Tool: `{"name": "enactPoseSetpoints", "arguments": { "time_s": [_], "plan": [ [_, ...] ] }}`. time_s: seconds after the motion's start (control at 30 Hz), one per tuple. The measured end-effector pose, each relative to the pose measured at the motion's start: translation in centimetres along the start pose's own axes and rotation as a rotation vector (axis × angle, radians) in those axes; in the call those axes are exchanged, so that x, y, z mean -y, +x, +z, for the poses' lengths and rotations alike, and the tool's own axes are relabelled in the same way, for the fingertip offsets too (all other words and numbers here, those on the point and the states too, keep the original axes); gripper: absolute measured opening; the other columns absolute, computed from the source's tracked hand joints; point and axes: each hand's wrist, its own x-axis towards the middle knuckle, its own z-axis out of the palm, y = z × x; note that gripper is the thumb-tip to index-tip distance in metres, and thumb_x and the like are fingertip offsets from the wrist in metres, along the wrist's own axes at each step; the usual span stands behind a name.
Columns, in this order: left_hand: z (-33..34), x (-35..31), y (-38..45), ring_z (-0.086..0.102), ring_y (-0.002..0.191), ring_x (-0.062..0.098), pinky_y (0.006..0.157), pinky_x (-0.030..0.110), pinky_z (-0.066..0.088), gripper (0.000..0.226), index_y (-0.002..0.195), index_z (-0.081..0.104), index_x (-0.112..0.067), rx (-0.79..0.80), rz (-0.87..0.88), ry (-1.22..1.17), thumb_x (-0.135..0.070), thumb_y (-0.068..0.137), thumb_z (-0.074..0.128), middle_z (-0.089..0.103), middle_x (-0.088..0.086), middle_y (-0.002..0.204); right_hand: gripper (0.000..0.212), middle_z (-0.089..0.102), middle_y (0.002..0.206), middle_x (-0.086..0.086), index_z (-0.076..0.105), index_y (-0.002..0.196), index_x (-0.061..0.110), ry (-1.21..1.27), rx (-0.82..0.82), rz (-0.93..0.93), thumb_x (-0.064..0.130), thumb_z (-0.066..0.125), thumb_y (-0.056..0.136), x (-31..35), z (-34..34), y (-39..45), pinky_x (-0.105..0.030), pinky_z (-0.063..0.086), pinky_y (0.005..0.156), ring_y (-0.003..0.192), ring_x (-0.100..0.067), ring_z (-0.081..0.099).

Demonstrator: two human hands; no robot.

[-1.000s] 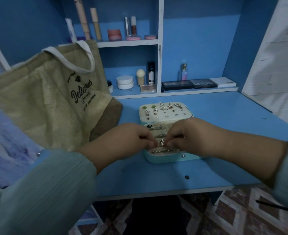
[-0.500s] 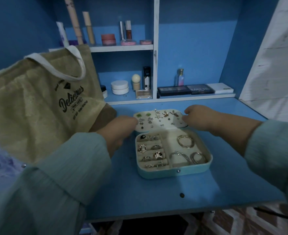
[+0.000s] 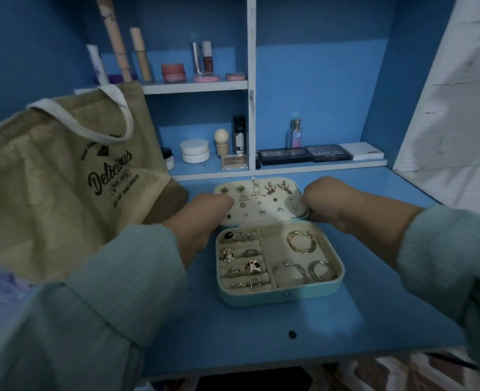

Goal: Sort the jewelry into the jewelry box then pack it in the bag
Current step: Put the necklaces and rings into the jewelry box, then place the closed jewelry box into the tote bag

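A pale teal jewelry box (image 3: 278, 297) lies open on the blue desk, with several rings in the left slots and gold and silver hoops (image 3: 301, 241) on the right. Its lid (image 3: 261, 203) carries several stud earrings and is tilted up at the back. My left hand (image 3: 205, 218) grips the lid's left edge. The lid's right edge is gripped by my right hand (image 3: 329, 203). A beige jute bag (image 3: 49, 179) printed "Delicious" stands to the left of the box.
Cosmetics fill the shelves behind: jars (image 3: 195, 150), a perfume bottle (image 3: 296, 134), makeup palettes (image 3: 303, 154) and tubes on the upper shelf (image 3: 199, 86). A white wall panel stands at the right. The desk's front edge (image 3: 289, 359) runs below the box.
Both hands left the ring slots and moved back to the lid's two side edges, uncovering the tray. The lid now stands slightly more raised than half a second ago.
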Motion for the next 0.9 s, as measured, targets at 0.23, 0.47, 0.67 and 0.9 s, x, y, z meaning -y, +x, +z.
{"name": "enactPoseSetpoints", "arguments": {
  "time_s": [0.23, 0.47, 0.67, 0.9],
  "plan": [
    [-0.8, -0.9, -1.8, 0.054, 0.105, 0.019, 0.092, 0.03, 0.041, 0.033, 0.123, 0.05, -0.013, 0.014, 0.086, -0.086, -0.03, 0.096, 0.047, 0.059, 0.001, 0.109, 0.014, 0.06, 0.097, -0.019, 0.053, 0.077, 0.008, 0.156, 0.014, -0.032, -0.001, 0.048, 0.087, 1.1, -1.4, -1.8, -0.033, 0.051, 0.074, 0.084, -0.024, 0.058],
    [-1.8, -0.9, -4.5, 0.058, 0.095, 0.01, 0.076, 0.026, 0.045, 0.029, 0.106, 0.058, -0.024, 0.106, 0.185, -0.213, -0.041, 0.099, 0.035, 0.063, -0.007, 0.097, 0.024, 0.054, 0.077, -0.003, 0.055, 0.093, 0.013, 0.385, 0.055, -0.084, 0.029, 0.039, 0.099, 1.7, -2.6, -4.9, -0.022, 0.044, 0.063, 0.069, -0.015, 0.051],
    [-1.6, 0.1, -6.8, 0.061, 0.074, 0.008, 0.066, 0.024, 0.046, 0.032, 0.099, 0.061, -0.019, 0.129, 0.188, -0.293, -0.037, 0.1, 0.035, 0.07, -0.005, 0.078, 0.029, 0.051, 0.089, -0.01, 0.053, 0.097, 0.014, 0.42, 0.052, -0.026, 0.038, 0.037, 0.098, 1.0, -2.6, -6.6, -0.029, 0.039, 0.065, 0.076, -0.021, 0.047],
    [-1.2, 2.8, -7.8, 0.047, 0.097, 0.021, 0.089, 0.036, 0.041, 0.011, 0.091, 0.057, -0.022, 0.084, 0.263, 0.004, -0.026, 0.09, 0.047, 0.05, 0.0, 0.098, 0.006, 0.05, 0.084, -0.012, 0.052, 0.089, 0.007, 0.385, -0.057, -0.036, 0.01, 0.048, 0.092, -1.4, -0.6, -8.1, -0.034, 0.04, 0.074, 0.075, -0.022, 0.049]
  ]
}}
